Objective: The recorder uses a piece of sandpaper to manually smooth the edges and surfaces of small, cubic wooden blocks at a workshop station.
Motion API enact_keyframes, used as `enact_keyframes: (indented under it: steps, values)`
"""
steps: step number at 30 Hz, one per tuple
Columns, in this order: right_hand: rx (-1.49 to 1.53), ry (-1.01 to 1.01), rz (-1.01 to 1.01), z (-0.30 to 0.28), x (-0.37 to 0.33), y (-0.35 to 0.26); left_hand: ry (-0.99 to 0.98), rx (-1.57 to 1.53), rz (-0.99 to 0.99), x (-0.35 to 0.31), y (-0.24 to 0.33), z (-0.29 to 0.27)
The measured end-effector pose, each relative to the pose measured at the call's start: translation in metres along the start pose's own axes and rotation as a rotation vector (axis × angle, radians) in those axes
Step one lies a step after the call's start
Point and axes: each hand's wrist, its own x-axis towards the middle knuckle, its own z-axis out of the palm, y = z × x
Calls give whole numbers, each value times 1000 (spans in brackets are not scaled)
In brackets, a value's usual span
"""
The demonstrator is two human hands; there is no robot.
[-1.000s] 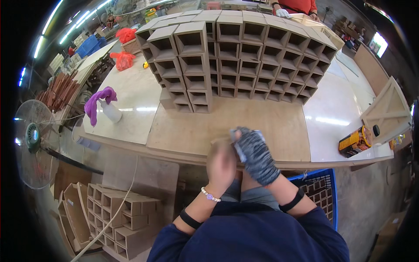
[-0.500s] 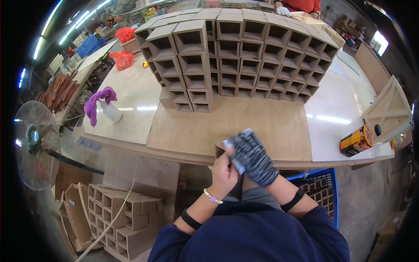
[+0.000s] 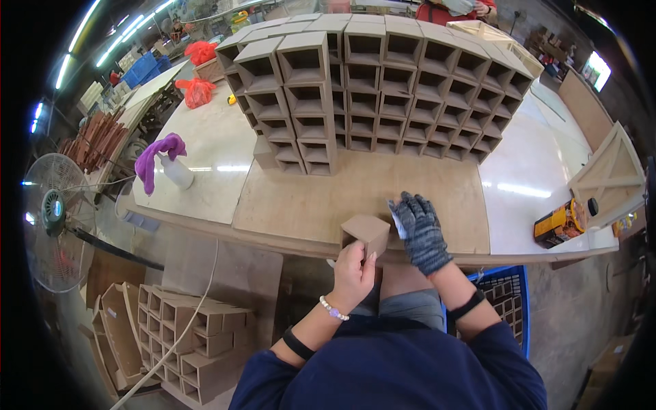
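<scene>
My bare left hand (image 3: 354, 273), fingers curled, grips a small brown open-ended box (image 3: 369, 231) by its near wall, at the front edge of the table. To the right of it, slightly apart, is my right hand (image 3: 422, 229) in a grey mottled knit glove. A pale, whitish-blue folded piece (image 3: 396, 220) sticks out along the thumb side of that glove; whether it is cloth or paper I cannot tell. Farther back stands a tall stack of similar brown boxes (image 3: 376, 78), their openings facing me.
On the table are a white bottle (image 3: 176, 172) draped with a purple cloth (image 3: 156, 158), red plastic bags (image 3: 197, 92) and a dark-capped jar (image 3: 560, 224). Below stand more boxes (image 3: 195, 335), a blue crate (image 3: 525, 307) and a fan (image 3: 53, 219). A person in red (image 3: 437, 12) is beyond the stack.
My right hand has moved right, off the box, and its fingers have straightened somewhat. The box in my left hand, mostly covered before, now shows. The person in red has raised their hands.
</scene>
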Motion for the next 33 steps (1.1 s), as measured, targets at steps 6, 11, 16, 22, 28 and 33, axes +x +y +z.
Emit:
enact_keyframes:
  steps: [6,11,16,22,28,33]
  values:
    - [237,79,-298,-21,-8,-50,97,-104,181,0,2,1]
    - [7,-7,71,16,-13,12,20,-47,45,-4,1,1]
    - [382,61,-141,-35,-2,-52,5,-87,8,-7,-8,-2]
    - [-123,-52,130,30,-19,30,-179,-465,-272,-1,14,-15]
    - [131,140,160,-10,-14,24,29,-952,-546,4,11,-37]
    - [320,165,253,-17,-19,23,-47,-709,-378,0,21,-41]
